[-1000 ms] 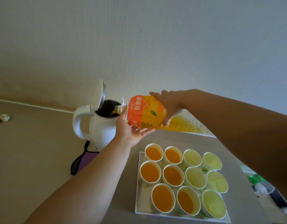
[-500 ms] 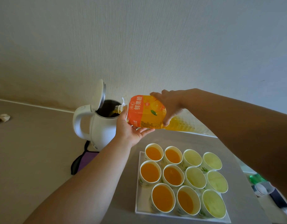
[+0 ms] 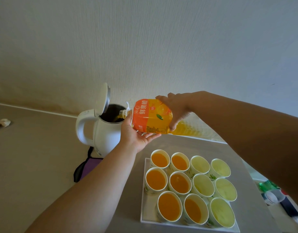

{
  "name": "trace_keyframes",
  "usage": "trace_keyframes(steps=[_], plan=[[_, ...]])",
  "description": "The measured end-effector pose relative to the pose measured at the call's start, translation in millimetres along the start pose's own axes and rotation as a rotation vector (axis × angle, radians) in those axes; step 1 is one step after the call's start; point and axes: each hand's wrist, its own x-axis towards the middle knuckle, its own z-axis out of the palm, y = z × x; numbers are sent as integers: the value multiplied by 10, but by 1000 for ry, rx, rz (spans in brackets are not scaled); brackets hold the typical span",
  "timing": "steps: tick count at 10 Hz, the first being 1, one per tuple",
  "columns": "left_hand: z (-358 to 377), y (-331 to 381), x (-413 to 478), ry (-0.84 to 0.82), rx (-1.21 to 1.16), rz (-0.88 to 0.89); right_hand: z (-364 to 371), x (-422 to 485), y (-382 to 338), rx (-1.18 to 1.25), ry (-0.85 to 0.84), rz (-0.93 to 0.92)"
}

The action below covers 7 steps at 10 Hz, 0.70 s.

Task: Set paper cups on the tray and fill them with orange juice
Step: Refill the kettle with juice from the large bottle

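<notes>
An orange juice bottle (image 3: 152, 117) with an orange label lies tipped on its side, neck over the open white kettle (image 3: 102, 130), and juice runs into it. My left hand (image 3: 136, 135) cups the bottle from below near the neck. My right hand (image 3: 176, 109) grips the bottle's body from above. On the white tray (image 3: 145, 214) stand several paper cups: those in the left two columns (image 3: 179, 183) hold orange juice, those in the right two columns (image 3: 202, 184) show only pale insides.
The kettle stands at the grey table's (image 3: 255, 214) far left corner, lid flipped up. A purple and black bag (image 3: 88, 167) lies on the floor below it. A green bottle and small items (image 3: 270, 190) sit off the right edge. A crumpled cloth (image 3: 1, 123) lies far left.
</notes>
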Motion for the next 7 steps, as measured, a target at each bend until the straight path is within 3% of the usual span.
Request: trace_keyframes(steps=[7], plan=[[-8, 2, 14, -5, -9, -2, -7, -3, -4, -2, 3, 2]])
